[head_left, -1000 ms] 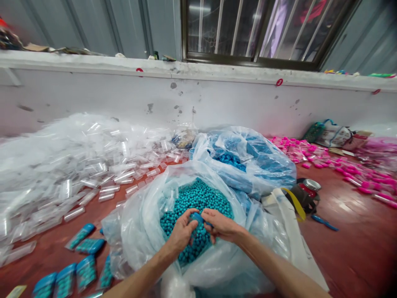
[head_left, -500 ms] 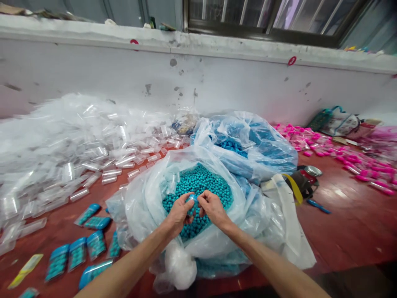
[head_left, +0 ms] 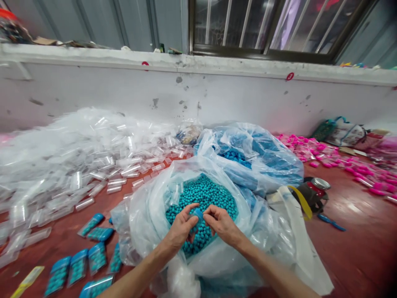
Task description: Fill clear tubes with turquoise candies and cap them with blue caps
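A red floor [head_left: 356, 248] runs below a white wall [head_left: 93, 91] with a barred window [head_left: 263, 25] above it. At left, a broad heap of clear plastic tubes [head_left: 68, 165] spreads along the wall; at far right lie scattered pink tubes [head_left: 338, 165]. Centre: a large clear plastic bag [head_left: 145, 223], its mouth open, holds a mass of teal beads [head_left: 204, 194]; just behind it stands a second bag [head_left: 263, 153] of blue contents. Right of the bags, a lidded jar [head_left: 316, 186]. Lower left, filled blue-capped tubes [head_left: 77, 265] lie in a loose row on the floor. Over the beads, the left hand [head_left: 181, 229] and right hand [head_left: 221, 223] meet, fingertips facing. Between them sits a small blue-capped tube [head_left: 196, 217], pinched from both sides: the left hand curls around its near part, the right hand's thumb and fingers grip its far side. The tube is held just above the bead surface, inside the bag's mouth.
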The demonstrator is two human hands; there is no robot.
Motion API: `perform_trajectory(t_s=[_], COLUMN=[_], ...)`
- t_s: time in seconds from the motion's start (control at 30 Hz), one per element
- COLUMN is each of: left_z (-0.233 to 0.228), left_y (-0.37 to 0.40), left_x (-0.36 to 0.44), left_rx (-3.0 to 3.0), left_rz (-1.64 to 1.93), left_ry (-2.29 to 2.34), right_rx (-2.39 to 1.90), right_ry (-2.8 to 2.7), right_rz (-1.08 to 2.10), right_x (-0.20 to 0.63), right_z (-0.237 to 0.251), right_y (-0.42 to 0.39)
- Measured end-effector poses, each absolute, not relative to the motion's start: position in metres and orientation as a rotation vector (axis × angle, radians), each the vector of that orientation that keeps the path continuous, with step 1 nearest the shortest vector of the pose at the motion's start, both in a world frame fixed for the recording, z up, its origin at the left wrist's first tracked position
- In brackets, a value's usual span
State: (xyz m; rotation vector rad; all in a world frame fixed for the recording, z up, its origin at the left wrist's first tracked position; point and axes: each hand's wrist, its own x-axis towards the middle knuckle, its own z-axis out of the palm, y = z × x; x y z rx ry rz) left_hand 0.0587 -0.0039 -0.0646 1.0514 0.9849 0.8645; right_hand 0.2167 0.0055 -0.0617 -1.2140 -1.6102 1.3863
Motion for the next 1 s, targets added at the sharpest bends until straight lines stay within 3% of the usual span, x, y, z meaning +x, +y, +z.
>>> perform_trajectory(t_s=[0.27, 0.43, 0.53, 0.67, 1.0], left_z=[-0.065, -0.062, -0.060, -0.055, -0.050], left_y=[-0.006, -0.005, -0.007, -0.012, -0.011], left_x=[0.063, 0.053, 0.052, 0.056, 0.065], left_rx=[1.112, 1.147, 1.174, 1.223, 1.098], left_rz=[0.934, 0.741, 0.745, 0.821, 1.059], left_ry=[1.129, 1.014, 1.019, 1.107, 1.048], right_rx=[-1.207, -1.137, -1.095, -1.115, -1.244], right_ry=[-1.728, -1.649, -1.418, -1.382, -2.117], right_rz=[1.141, 1.591, 1.658, 1.471, 0.924], right_x=[0.214, 0.232, 0.231, 0.219, 0.189], right_z=[-0.060, -0.043, -0.044, -0.051, -0.041], right_y=[-0.003, 0.006, 0.016, 0.020, -0.018])
